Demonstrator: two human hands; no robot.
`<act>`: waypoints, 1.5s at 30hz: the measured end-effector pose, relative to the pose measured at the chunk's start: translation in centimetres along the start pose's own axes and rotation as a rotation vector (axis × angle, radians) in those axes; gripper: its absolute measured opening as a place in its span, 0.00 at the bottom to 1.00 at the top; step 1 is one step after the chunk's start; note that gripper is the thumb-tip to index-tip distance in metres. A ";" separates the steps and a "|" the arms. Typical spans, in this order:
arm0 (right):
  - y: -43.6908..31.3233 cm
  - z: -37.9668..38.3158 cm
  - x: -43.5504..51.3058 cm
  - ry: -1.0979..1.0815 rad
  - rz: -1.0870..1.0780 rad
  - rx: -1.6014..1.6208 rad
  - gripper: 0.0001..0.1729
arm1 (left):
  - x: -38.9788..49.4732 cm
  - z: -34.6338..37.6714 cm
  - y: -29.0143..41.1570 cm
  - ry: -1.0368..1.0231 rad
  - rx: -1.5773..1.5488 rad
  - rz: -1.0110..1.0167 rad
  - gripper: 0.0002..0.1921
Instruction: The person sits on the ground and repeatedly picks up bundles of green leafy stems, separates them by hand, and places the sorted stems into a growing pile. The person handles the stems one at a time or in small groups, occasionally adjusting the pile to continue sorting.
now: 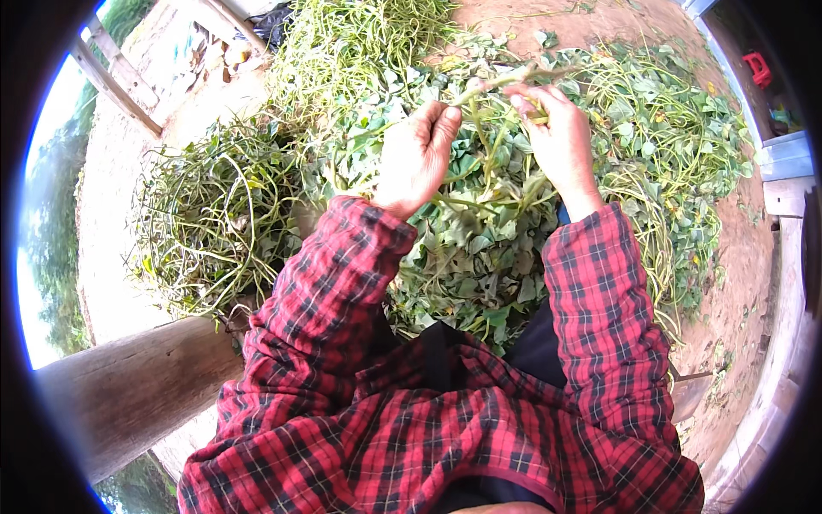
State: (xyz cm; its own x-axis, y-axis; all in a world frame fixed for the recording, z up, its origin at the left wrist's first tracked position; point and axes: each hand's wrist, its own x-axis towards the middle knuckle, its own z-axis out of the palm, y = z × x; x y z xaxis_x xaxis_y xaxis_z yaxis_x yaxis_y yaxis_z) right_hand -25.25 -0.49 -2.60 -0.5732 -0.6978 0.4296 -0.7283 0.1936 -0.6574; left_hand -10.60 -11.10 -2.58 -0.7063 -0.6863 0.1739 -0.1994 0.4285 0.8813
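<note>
My left hand (pixel 420 154) grips a leafy green vine (pixel 476 96), with the thumb resting along it. At the right, my right hand (pixel 557 132) pinches another part of the vine's stems between thumb and fingers. Side stems hang from the vine between the two hands. Below them lies a heap of loose green leaves (pixel 494 257), close before my lap. The vine's upper end is blurred.
A tangled pile of vines (pixel 212 218) lies at the left, beside a thick wooden post (pixel 138 385). More long stems (pixel 359 45) are heaped at the top, and leafy vines (pixel 668 128) spread at the right. A red plastic object (pixel 758 69) is at the upper right.
</note>
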 end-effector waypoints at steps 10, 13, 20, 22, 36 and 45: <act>-0.5 0.6 -0.7 -0.453 0.280 0.700 0.20 | 0.9 -2.0 -0.9 -0.326 -0.612 -0.328 0.13; 0.1 -0.5 -0.4 -0.413 0.452 1.015 0.19 | 0.4 -1.8 -0.5 -0.394 -0.678 -0.402 0.12; -1.2 0.1 -0.9 -0.432 0.332 1.093 0.20 | 0.3 -2.3 0.0 -0.492 -0.840 -0.461 0.14; -1.6 -0.2 -0.9 -0.481 0.321 1.061 0.19 | 0.0 -2.2 0.0 -0.479 -0.795 -0.507 0.14; 1.6 2.1 -1.3 -0.332 0.530 0.849 0.14 | 0.6 -2.2 -0.4 -0.387 -0.440 -0.347 0.15; -1.3 1.4 -1.6 -0.542 0.408 0.681 0.22 | 0.6 -1.6 -2.4 -0.320 -0.466 -0.313 0.20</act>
State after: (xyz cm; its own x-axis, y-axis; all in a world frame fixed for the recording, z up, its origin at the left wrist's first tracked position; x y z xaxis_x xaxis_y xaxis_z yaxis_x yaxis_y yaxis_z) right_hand -22.85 -0.62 -3.28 -0.3582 -0.9224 -0.1440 -0.0394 0.1691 -0.9848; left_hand -9.48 -13.54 -3.92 -0.8445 -0.4971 -0.1990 -0.1643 -0.1132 0.9799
